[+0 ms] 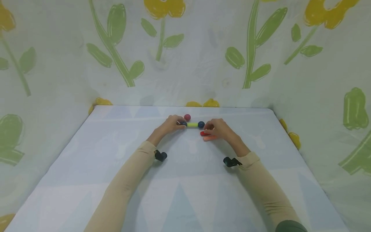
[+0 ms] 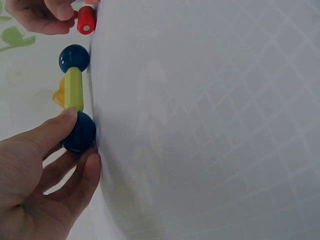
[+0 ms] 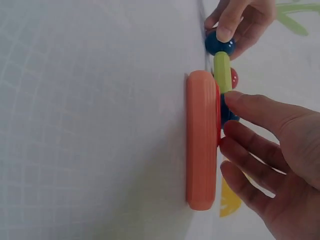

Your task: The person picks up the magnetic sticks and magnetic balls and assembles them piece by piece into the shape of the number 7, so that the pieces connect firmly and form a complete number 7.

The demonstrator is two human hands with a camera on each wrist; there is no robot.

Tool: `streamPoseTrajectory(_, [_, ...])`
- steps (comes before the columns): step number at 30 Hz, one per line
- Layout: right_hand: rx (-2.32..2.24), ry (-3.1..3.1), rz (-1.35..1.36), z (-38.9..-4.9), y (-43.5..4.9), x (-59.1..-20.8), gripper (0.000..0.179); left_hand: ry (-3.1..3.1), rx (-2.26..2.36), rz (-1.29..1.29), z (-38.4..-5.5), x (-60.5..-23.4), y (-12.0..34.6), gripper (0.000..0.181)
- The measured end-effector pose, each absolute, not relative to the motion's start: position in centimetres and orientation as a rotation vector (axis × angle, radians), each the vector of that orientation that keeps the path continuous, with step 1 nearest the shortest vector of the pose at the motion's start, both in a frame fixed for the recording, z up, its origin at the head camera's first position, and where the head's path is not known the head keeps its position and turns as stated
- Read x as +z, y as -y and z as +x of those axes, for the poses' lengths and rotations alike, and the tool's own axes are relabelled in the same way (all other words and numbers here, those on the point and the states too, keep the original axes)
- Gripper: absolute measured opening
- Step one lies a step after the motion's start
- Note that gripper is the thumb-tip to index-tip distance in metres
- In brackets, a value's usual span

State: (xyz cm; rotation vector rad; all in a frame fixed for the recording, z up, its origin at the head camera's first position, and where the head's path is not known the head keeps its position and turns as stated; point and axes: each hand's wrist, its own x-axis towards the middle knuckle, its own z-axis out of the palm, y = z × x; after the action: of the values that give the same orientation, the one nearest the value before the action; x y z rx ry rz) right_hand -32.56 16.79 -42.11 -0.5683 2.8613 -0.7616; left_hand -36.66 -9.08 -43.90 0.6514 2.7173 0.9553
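My left hand (image 1: 173, 123) pinches a dark blue ball (image 2: 80, 133) between thumb and fingers. A short yellow-green rod (image 2: 74, 89) joins that ball to a second dark blue ball (image 1: 201, 124), making a dumbbell shape. Beside this second ball is my right hand (image 1: 216, 127), its fingers loosely bent and apart, with no object visibly gripped. Under its fingertips lies a short red rod (image 2: 86, 21), partly hidden by the hand in the head view. A longer salmon-orange rod (image 3: 201, 140) lies on the near side of the red one.
A red ball (image 1: 187, 117) sits just behind the yellow-green rod. The pale patterned table (image 1: 185, 180) ends at a back edge close beyond the pieces. Flower-printed fabric (image 1: 197, 64) surrounds it at the back and sides.
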Motion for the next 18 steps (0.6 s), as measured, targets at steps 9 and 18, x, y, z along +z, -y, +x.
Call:
streamPoseTrajectory(9, [-0.728, -2.873, -0.553, -32.3, -17.3, -42.4, 0.015, -2.722, 0.951, 0.648, -36.7, -43.8, 9.1, 0.035])
streamPoseTrajectory(18, [-0.724, -2.906, -0.548, -32.4, -18.9, -42.8, 0.015, -2.726, 0.939, 0.628, -36.6, -43.7, 9.0, 0.036])
